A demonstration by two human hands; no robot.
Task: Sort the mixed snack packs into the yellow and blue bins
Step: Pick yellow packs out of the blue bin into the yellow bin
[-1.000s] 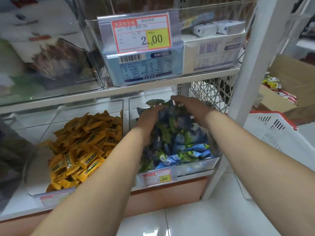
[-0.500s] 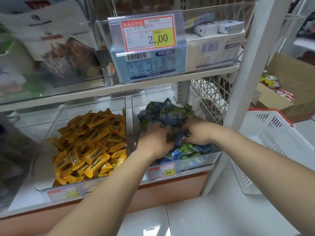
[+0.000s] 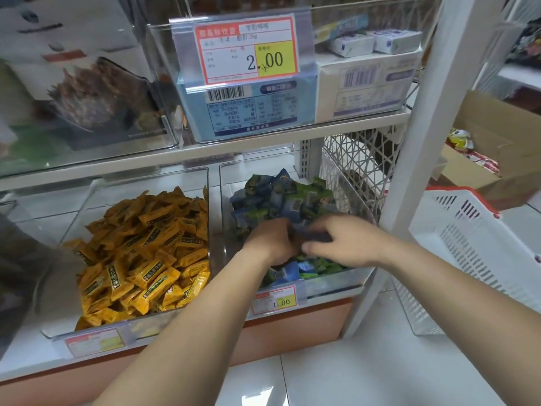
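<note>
Both hands down in the clear right-hand bin, among the blue and green snack packs. Left hand curled, knuckles up — grip on a pack, or none, cannot tell. Right hand touching the left, fingers bent over the pile; hold hidden too. Left of that bin, yellow snack packs heaped in their own bin.

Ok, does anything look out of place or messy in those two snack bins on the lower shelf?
Mostly tidy. The yellow packs fill their clear bin with no other colour showing. The right-hand bin holds blue and green packs mixed together, which may just be flavours. Both hands, left and right, are buried in that pile. Nothing looks spilled or torn.
</note>
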